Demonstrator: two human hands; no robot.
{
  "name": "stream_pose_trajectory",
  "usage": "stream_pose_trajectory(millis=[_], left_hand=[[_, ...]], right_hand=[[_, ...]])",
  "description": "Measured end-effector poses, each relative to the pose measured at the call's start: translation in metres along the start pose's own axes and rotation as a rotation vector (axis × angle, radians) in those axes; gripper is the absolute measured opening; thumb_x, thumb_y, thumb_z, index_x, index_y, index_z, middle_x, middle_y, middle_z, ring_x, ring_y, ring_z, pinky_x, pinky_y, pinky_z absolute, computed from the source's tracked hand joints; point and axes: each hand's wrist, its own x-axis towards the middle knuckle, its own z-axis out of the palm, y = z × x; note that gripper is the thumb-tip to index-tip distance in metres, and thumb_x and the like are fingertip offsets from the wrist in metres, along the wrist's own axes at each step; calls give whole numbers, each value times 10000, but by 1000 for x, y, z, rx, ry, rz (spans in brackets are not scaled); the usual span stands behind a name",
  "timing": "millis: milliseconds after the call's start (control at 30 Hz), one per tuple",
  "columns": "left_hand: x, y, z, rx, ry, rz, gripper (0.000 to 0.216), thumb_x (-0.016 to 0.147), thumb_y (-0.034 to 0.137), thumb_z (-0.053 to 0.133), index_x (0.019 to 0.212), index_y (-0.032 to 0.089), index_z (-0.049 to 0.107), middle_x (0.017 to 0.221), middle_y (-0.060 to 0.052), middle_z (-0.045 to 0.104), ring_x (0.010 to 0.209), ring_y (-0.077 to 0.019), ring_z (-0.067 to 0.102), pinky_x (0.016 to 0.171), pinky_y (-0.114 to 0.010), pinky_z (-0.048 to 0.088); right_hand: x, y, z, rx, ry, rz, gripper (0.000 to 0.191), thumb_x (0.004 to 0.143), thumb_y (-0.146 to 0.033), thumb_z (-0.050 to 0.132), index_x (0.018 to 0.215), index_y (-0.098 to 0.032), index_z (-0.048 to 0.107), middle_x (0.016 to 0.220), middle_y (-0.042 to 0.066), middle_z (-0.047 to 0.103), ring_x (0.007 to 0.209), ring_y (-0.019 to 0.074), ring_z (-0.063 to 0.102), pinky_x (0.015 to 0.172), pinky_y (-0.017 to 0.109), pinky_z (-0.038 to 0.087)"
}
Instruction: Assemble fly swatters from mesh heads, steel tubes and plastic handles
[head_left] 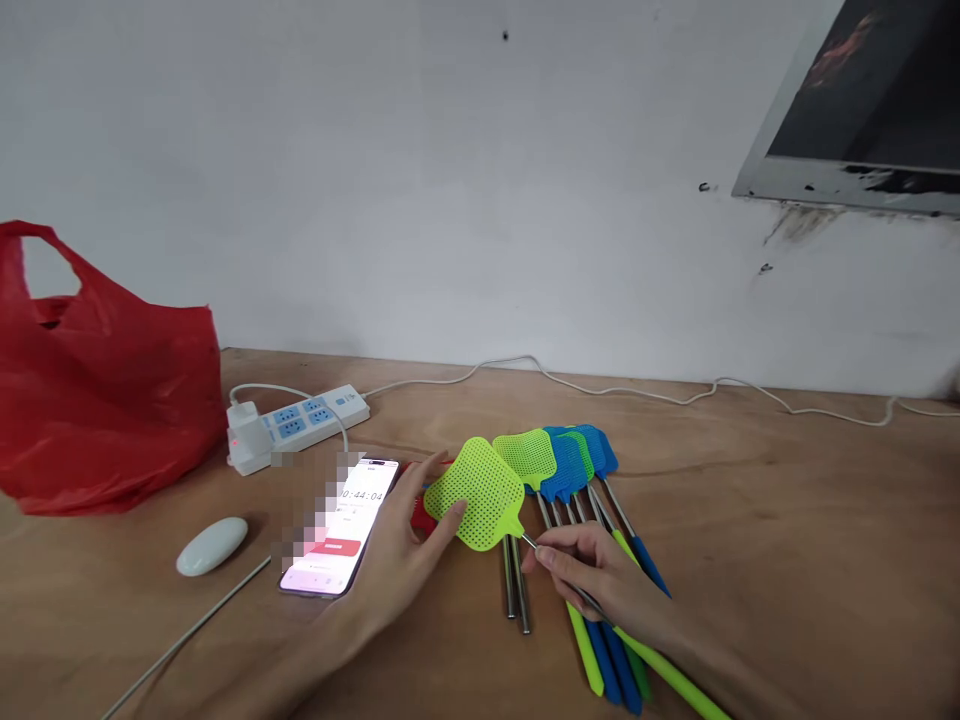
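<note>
- I see the left hand (401,560) gripping the green swatter head (476,492) just right of the phone (341,540), while the right hand (592,575) pinches its thin rod (529,541).
- Risk: uneven force could bend the rod.
- Risk: a slip could scatter the spare swatters (577,465), further right of the phone.

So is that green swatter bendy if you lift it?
Probably light: the swatter head is thin mesh full of holes. The head likely flexes, while its thin metal rod looks stiff. The right hand pinches the rod and the left hand touches the head, so it may wobble between them.
</note>
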Motion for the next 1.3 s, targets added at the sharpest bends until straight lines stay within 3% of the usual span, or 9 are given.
stream_pose_trajectory(millis=[200, 667, 733, 800, 900, 1100, 1300], left_hand=[[0, -7, 0, -218, -52, -69, 360, 963, 385, 567, 1282, 234, 638, 1301, -84, 638, 1193, -282, 599, 991, -415, 488], [5, -5, 0, -522, -167, -243, 373, 877, 412, 693, 1189, 207, 703, 1196, -69, 731, 1110, -283, 659, 997, -391, 489], [5, -3, 1, -522, -185, -248, 397, 864, 427, 707, 1193, 205, 703, 1151, -72, 747, 1028, -267, 683, 928, -370, 526], [4, -2, 2, -501, -199, -266, 444, 859, 447, 710, 1228, 201, 683, 1096, -79, 758, 903, -242, 692, 746, -314, 563], [3, -5, 3, -482, -212, -276, 510, 855, 470, 709, 1271, 180, 650, 1021, -90, 756, 736, -194, 644, 515, -229, 484], [1, -6, 2, -437, -239, -256, 506, 886, 463, 679, 1299, 178, 622, 1104, -99, 711, 539, -95, 516, 452, -215, 437], [0, -2, 0, -480, -267, -264, 520, 884, 449, 687, 1318, 176, 603, 1061, -93, 712, 622, -130, 556, 487, -221, 464]], right_hand=[[-1, 3, -1, 23, -25, 40, 483, 844, -610, 628, 831, -133, 703, 428, -91, 412, 335, 42, 282, 357, 205, 176], [-4, 2, 4, 34, -11, 48, 507, 829, -637, 626, 833, -134, 695, 420, -101, 407, 327, 35, 275, 346, 199, 165], [-4, 2, 4, 18, -8, 39, 505, 831, -635, 625, 828, -135, 695, 420, -101, 406, 329, 35, 272, 347, 201, 167], [-4, 2, 5, 6, -11, 35, 513, 827, -643, 621, 824, -136, 695, 419, -102, 402, 328, 36, 265, 346, 204, 167], [-3, 3, 5, -10, -17, 24, 516, 840, -644, 602, 818, -136, 693, 419, -97, 408, 331, 43, 281, 352, 210, 177], [-4, 3, 6, -43, -7, 13, 525, 841, -659, 588, 792, -142, 667, 412, -102, 387, 344, 47, 270, 367, 213, 187], [-4, 2, 4, -37, -9, 19, 519, 833, -663, 594, 764, -153, 662, 402, -101, 389, 338, 46, 263, 363, 211, 180]])
